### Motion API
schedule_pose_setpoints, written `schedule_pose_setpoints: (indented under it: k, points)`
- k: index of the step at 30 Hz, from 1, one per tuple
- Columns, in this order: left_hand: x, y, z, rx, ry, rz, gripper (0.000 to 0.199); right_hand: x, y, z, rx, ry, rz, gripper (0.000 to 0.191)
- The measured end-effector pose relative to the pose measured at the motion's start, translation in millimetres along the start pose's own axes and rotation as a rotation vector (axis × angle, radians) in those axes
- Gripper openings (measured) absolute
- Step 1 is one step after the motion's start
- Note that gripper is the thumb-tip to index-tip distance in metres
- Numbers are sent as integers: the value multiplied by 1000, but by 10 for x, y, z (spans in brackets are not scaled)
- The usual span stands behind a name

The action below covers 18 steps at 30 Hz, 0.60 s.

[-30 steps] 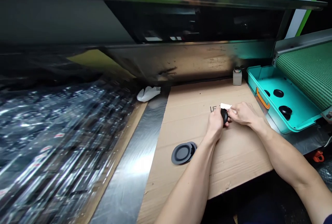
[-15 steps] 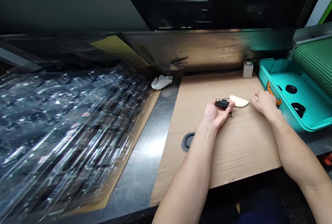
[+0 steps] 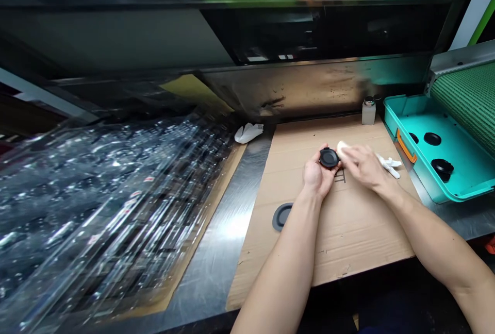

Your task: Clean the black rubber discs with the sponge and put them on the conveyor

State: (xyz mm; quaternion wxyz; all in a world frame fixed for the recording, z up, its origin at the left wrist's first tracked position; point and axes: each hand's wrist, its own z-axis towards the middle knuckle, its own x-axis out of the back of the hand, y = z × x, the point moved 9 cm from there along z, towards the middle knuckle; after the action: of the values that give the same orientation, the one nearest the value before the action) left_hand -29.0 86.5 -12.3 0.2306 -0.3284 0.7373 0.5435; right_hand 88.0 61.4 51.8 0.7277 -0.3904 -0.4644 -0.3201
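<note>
In my left hand (image 3: 316, 175), a small black round cap-like part (image 3: 329, 158) lies with its ringed face turned up, gripped at the edge by thumb and fingers. My right hand (image 3: 362, 165) is closed around a cream sponge pad (image 3: 342, 147), mostly covered by the fingers, close beside the black part's right edge; whether they touch I cannot tell. A crumpled white cloth (image 3: 390, 165) lies on the cardboard sheet (image 3: 359, 236) just right of that hand. Near my left forearm, partly hidden by it, rests a dark grey oval part (image 3: 281, 216).
A teal bin (image 3: 467, 169) with several black parts stands at right, beside a green conveyor belt (image 3: 467, 89). A small bottle (image 3: 368, 111) is at the cardboard's back edge. Stacked clear plastic trays (image 3: 127, 210) fill the left, with crumpled white tissue (image 3: 248, 133) behind them.
My right hand has moved left and picked up the cream sponge pad from the cardboard. The white cloth now lies loose. The black part has been tilted face up, and the head view has shifted upward.
</note>
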Motion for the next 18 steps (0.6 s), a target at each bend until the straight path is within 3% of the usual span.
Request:
schedule_pose_setpoints:
  k: [2, 4, 8, 13, 16, 18]
  points:
    - [-6, -56, 16, 12, -12, 2, 29, -52, -133, -20, 103, -54, 11, 39]
    - [3, -84, 21, 15, -11, 6, 28, -71, -58, -32, 21, -77, -81, 37]
    - [25, -64, 8, 27, 1, 6, 28, 48, 268, -72, -234, 1, -213, 38]
    - [-74, -87, -45, 120, -58, -16, 36, -4, 310, -81, -214, -4, -190, 35]
    - [-125, 110, -150, -87, -52, 165, 25, -83, 330, -81, -207, -33, -174, 32]
    - [-203, 349, -334, -350, -47, 369, 41, -104, 361, -78, -214, -29, -164, 31]
